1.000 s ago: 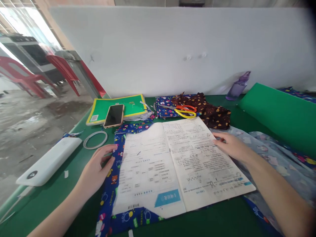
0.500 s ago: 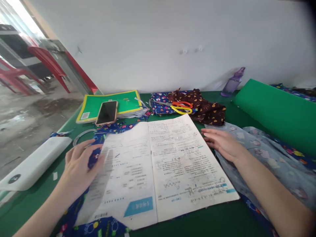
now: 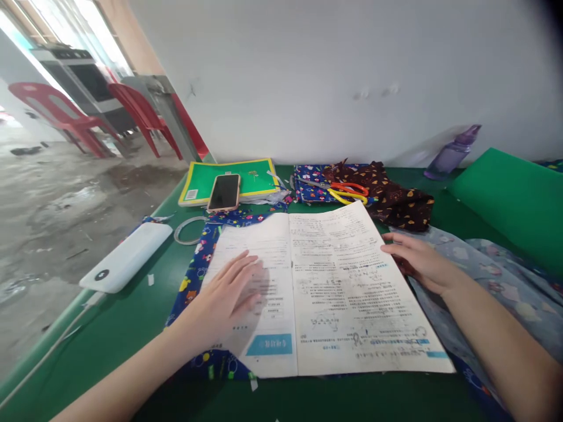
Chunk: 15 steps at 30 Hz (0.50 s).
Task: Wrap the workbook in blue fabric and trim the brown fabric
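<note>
An open printed workbook (image 3: 325, 281) lies on a dark blue patterned cloth (image 3: 187, 299), both its pages filled with text. My left hand (image 3: 224, 296) is over its left page with fingers stretched out and apart. Whether the palm presses on the paper I cannot tell. At the right edge of the right page is my right hand (image 3: 424, 266), fingers extended, the fingertips at the paper's border and nothing visibly gripped. A pale grey printed cloth (image 3: 488, 275) lies under and beside that hand.
Behind the workbook are scissors (image 3: 343, 190), a brown patterned cloth (image 3: 404, 202), a phone (image 3: 225, 192) on a green book (image 3: 259, 170), and a roll of tape (image 3: 189, 230). A white power bank with a cable (image 3: 127, 258) lies left. A purple bottle (image 3: 453, 153) and green board (image 3: 510, 205) stand right.
My left hand has moved right, from the workbook's left edge onto its left page. My right hand stays by the right edge. The camera view has shifted left.
</note>
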Tool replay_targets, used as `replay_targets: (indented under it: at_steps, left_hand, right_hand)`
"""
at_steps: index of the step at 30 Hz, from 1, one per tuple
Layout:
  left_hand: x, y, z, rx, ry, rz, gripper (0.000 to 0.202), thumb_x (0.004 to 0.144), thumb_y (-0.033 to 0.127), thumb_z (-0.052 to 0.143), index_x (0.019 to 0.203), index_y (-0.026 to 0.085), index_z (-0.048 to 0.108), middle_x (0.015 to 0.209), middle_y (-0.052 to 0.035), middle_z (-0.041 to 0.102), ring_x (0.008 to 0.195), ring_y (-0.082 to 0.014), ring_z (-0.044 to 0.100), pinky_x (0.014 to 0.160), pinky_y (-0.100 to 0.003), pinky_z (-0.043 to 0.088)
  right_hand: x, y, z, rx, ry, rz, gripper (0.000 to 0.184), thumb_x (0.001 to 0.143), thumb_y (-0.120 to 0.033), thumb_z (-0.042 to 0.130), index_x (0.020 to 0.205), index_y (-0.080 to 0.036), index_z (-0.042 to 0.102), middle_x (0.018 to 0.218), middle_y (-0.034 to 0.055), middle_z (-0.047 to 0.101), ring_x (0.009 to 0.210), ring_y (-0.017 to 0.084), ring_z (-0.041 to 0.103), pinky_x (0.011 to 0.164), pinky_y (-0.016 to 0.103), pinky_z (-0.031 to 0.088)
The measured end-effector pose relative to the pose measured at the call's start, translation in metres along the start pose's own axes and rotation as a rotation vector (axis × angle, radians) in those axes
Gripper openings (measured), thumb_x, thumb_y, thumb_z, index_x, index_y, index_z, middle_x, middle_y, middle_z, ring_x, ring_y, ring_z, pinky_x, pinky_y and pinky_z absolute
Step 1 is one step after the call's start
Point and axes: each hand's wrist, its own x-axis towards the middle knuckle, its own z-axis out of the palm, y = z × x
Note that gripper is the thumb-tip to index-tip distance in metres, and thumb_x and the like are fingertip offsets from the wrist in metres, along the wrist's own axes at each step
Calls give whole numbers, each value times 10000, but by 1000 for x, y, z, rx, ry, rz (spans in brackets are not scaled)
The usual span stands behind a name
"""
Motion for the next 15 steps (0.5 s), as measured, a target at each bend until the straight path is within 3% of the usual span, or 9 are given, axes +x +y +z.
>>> replay_targets:
  at_steps: [4, 8, 11, 15]
  left_hand:
    - [1, 26, -11, -91, -95, 37, 498, 934, 400, 420, 1404, 271, 318, 1502, -73, 328, 1381, -254, 302, 1104, -481, 331]
    - [7, 49, -13, -133, -205, 115, 559, 920, 446, 444, 1425, 257, 297, 1504, -81, 331, 1415, -264, 218, 1111, -492, 323]
    - [13, 63, -7, -121, -237, 140, 564, 909, 425, 478, 1411, 214, 332, 1507, -115, 317, 1423, -298, 174, 1115, -519, 305]
    - [22, 83, 3, -113, -232, 216, 565, 885, 425, 527, 1368, 163, 395, 1512, -159, 289, 1417, -340, 166, 1117, -535, 287]
  right_hand:
    - [-7, -31, 9, 46, 25, -114, 264, 715, -295, 638, 958, -209, 578, 934, 79, 702, 759, 229, 667, 581, 312, 519]
    - [-23, -77, 20, 39, 146, -242, 461, 645, -244, 680, 1065, -254, 490, 792, 14, 690, 575, 181, 620, 490, 288, 476]
    - [-40, -117, 29, 1, 148, -341, 422, 634, -213, 663, 1027, -238, 512, 720, 0, 657, 505, 145, 582, 423, 246, 428]
    - [-59, -167, 42, -154, 155, -441, 300, 672, -142, 594, 964, -202, 567, 495, -72, 502, 324, 60, 398, 344, 199, 288]
